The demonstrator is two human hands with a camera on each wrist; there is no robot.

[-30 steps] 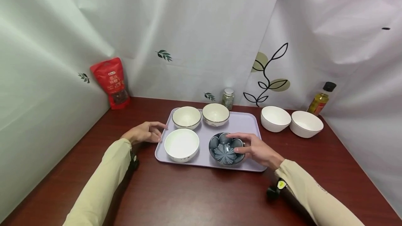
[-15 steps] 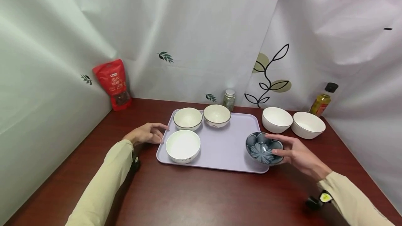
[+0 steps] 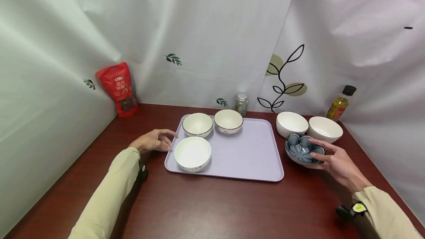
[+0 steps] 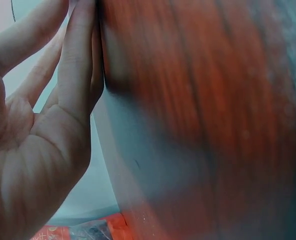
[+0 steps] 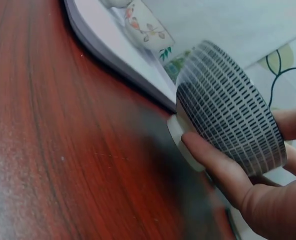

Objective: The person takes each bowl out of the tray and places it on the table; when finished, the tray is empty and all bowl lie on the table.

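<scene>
My right hand (image 3: 342, 165) grips a dark blue patterned bowl (image 3: 300, 153) by its right side, to the right of the tray. In the right wrist view, the bowl (image 5: 228, 107) shows a dashed outer wall and a white foot close over the table, one finger lying along its underside. My left hand (image 3: 154, 141) rests at the left rim of the lilac tray (image 3: 245, 158), its fingers (image 4: 77, 65) fairly straight in the left wrist view. On the tray stand a white bowl (image 3: 193, 154) at the front left and two cream bowls (image 3: 197, 124) behind it.
Two plain white bowls (image 3: 292, 124) stand right of the tray, just behind the blue bowl. An oil bottle (image 3: 338, 107) is in the back right corner, a small glass jar (image 3: 241, 105) behind the tray, and a red pouch (image 3: 118, 87) at the back left.
The right hand has carried the blue patterned bowl from the tray's front right, past its right rim, over to the table. The left hand has stayed at the tray's left rim.
</scene>
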